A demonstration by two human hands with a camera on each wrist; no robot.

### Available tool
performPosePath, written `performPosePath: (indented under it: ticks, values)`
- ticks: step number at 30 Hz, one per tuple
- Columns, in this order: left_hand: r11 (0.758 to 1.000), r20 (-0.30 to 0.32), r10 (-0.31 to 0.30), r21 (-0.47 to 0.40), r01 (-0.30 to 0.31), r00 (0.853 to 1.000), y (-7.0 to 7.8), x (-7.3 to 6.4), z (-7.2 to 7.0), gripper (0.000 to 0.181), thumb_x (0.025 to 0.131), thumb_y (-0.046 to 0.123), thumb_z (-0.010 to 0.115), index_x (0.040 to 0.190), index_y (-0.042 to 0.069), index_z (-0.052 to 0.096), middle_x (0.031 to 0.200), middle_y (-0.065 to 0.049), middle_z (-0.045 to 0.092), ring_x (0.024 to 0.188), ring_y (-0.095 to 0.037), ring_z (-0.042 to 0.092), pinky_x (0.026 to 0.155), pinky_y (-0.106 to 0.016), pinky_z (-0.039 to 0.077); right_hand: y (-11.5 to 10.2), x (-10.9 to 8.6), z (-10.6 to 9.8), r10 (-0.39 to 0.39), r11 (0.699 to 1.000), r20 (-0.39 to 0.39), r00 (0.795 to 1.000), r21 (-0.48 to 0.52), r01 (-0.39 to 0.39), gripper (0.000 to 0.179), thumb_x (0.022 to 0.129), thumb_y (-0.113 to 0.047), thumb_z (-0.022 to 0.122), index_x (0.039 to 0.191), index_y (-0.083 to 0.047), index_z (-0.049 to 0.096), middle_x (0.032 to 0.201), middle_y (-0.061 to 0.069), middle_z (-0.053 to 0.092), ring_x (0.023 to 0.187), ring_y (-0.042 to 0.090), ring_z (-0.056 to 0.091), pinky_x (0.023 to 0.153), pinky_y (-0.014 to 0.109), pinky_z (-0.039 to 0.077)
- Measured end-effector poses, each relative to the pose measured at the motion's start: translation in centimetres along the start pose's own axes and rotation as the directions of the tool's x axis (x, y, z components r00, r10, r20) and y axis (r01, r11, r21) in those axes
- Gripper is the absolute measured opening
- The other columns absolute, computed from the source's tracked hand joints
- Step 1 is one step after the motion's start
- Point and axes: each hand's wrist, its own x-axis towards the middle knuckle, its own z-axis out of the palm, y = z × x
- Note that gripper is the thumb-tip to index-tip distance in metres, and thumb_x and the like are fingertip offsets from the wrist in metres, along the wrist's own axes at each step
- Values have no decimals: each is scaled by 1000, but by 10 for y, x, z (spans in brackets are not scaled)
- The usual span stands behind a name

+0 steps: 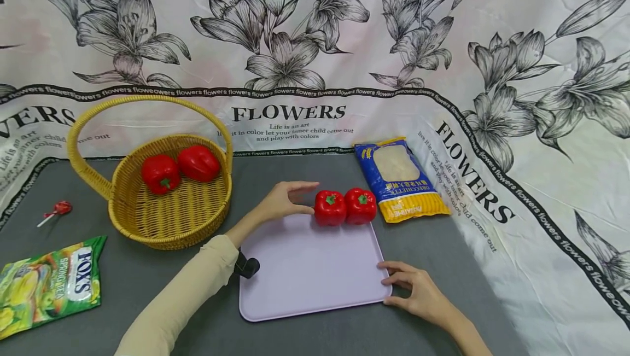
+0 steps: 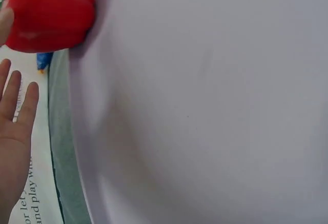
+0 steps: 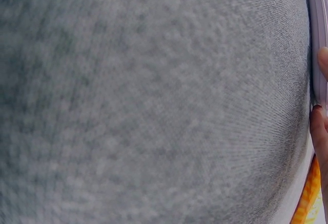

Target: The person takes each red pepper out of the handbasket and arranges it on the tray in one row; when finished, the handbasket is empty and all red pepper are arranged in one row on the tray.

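Note:
Two red bell peppers stand side by side on the far edge of a pale lilac tray [image 1: 315,268]. My left hand [image 1: 283,201] is at the left pepper [image 1: 330,208], with the thumb tip right at its side and the fingers stretched out behind it. In the left wrist view the thumb overlaps the red pepper [image 2: 48,14], while the straight fingers [image 2: 26,106] stand apart from it. The right pepper [image 1: 361,206] sits close beside its neighbour. My right hand [image 1: 418,293] holds the tray's right rim near the front corner, fingertips and thumb against the edge.
A yellow wicker basket [image 1: 169,240] with two more red peppers [image 1: 199,163] stands at the back left. A blue and yellow pasta bag [image 1: 401,181] lies behind the tray to the right. Far left are a lollipop [image 1: 62,207] and a green Fox's candy bag [image 1: 51,285].

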Motion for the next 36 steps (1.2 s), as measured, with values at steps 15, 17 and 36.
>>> performPosePath:
  ticks: [15, 17, 36]
  values:
    - [998, -224, -41, -58, 29, 974, 36, -53, -25, 46, 81, 7, 76, 124, -1, 62, 126, -14, 61, 115, -26, 60, 90, -30, 51, -2, -1, 1, 4, 1000, 5, 1000, 2, -4, 27, 76, -34, 81, 97, -18, 74, 122, 4, 63, 99, 20, 63, 88, 15, 47]
    - [998, -212, -28, -53, 17, 977, 39, -62, -33, 45, 82, 6, 76, 124, -2, 62, 126, -16, 61, 117, -29, 58, 90, -31, 51, -1, -1, 2, -2, 1000, 4, 1000, 0, 2, 27, 76, -33, 82, 97, -17, 75, 122, 4, 63, 99, 20, 64, 88, 14, 46]
    - [998, -122, 20, 55, -14, 992, 45, -146, -145, 39, 87, -2, 67, 125, -6, 58, 120, 6, 65, 109, -11, 63, 86, -24, 52, -3, 1, 1, 35, 999, 5, 999, -19, -35, 29, 75, -36, 81, 97, -19, 75, 122, 1, 63, 104, 19, 62, 90, 14, 45]
